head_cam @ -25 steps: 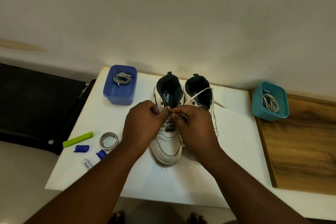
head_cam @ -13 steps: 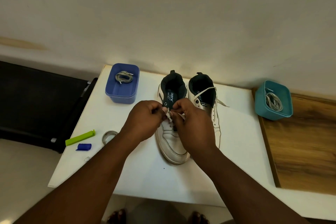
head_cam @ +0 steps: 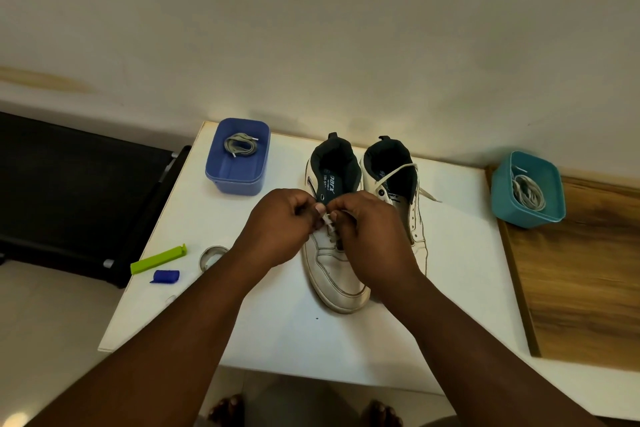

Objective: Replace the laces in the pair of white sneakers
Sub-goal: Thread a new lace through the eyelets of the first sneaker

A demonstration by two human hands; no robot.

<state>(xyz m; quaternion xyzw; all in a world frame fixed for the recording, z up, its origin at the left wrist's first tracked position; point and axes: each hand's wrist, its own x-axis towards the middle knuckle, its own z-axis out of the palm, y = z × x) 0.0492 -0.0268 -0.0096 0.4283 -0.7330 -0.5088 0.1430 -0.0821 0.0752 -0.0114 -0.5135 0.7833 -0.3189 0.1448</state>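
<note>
Pair of white sneakers, 2 items, upright side by side on white table [head_cam: 460, 253], toes toward the wearer of the camera, heels toward the wall. Left sneaker [head_cam: 334, 274]: white lace [head_cam: 327, 219] at the mid eyelets, pinched between both hands. Left hand [head_cam: 280, 229]: fingers curled, thumb and forefinger nipping the lace. Right hand [head_cam: 369, 232]: fingers curled likewise, pinching the same lace just beside the left thumb; which end or loop is held, not discernible. Right sneaker [head_cam: 405, 191]: 1 white lace strand [head_cam: 394, 173] slack across the opening, its tail trailing onto the table at the far side; lower eyelets partly hidden behind the right hand. Blue tub [head_cam: 239, 180], back left: 1 coiled grey lace [head_cam: 240, 146]. Teal tub [head_cam: 528, 208], right, straddling table edge and wooden surface [head_cam: 581, 270]: a further bundle of pale laces [head_cam: 528, 192]. Sundry, left front: 1 green clip [head_cam: 157, 258], 1 small blue piece [head_cam: 165, 276], 1 metal ring [head_cam: 211, 255] partly behind the left forearm. Step in hand, by judgement: working a lace at the eyelets of the left sneaker, whether drawing out or feeding in not certain. Next move likely requires a firm pinch on the lace tip, a straight draw through the eyelet, and a steadied shoe to prevent sliding.
</note>
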